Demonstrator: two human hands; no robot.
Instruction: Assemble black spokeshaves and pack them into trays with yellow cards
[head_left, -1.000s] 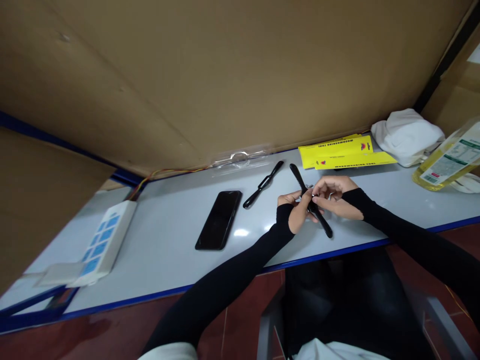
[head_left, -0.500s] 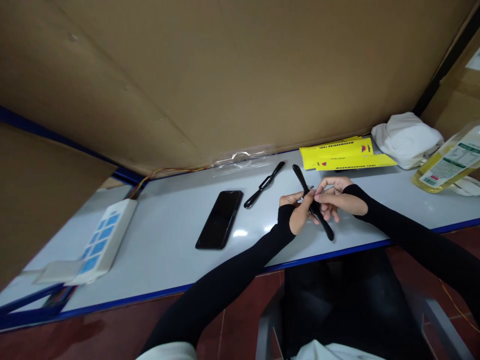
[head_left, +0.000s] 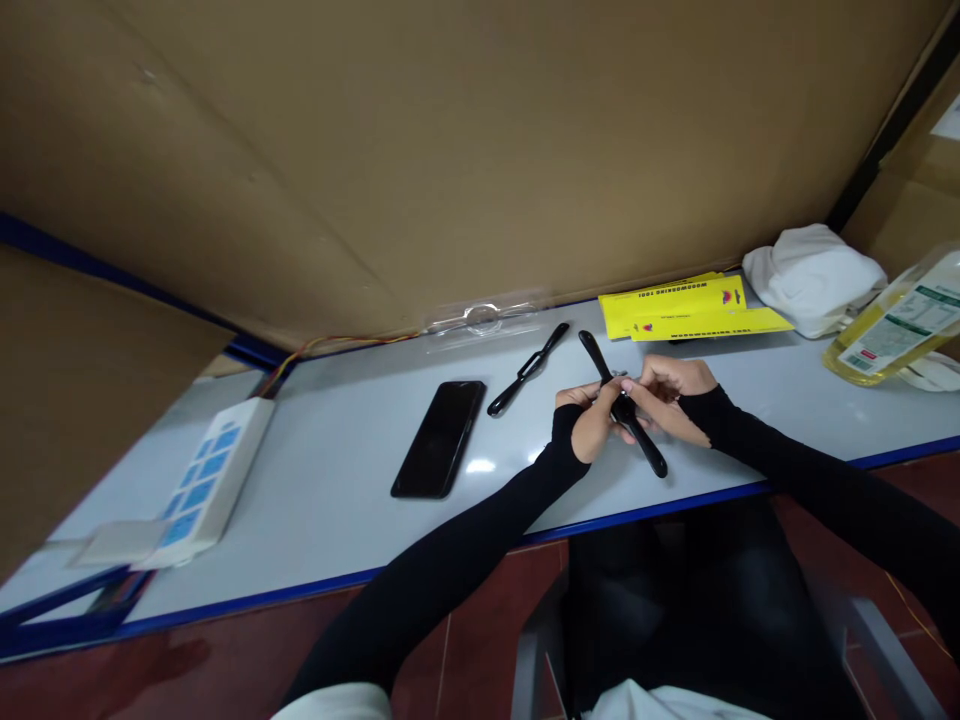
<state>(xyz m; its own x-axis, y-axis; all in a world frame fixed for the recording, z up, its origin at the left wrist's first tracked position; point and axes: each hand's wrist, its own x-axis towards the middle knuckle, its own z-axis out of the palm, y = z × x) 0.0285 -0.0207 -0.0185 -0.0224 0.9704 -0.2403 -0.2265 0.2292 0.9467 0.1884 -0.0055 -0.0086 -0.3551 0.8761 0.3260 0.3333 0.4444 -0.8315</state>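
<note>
A black spokeshave (head_left: 643,446) with two long handles is held slantwise above the near part of the table, one handle pointing away and the other towards me. My left hand (head_left: 594,425) is closed round its middle, thumb on top. At the same middle part, my right hand (head_left: 673,395) has its thumb and fingers closed against a small shiny metal piece. What lies beneath the fingers is mostly hidden. To the left rests a second black spokeshave (head_left: 534,364), whose middle shows an open frame.
A black phone (head_left: 439,440) lies left of the hands. Yellow cards (head_left: 694,310) are stacked behind, beside a white cloth bundle (head_left: 814,275) and a bottle of yellow liquid (head_left: 892,330). Clear plastic packaging (head_left: 484,318) lies by the cardboard wall (head_left: 465,150); a white power strip (head_left: 214,480) sits far left.
My right hand has turned, and its fingers have closed in on the spokeshave's middle. The held spokeshave has shifted slightly left. Everything else on the table stays in place.
</note>
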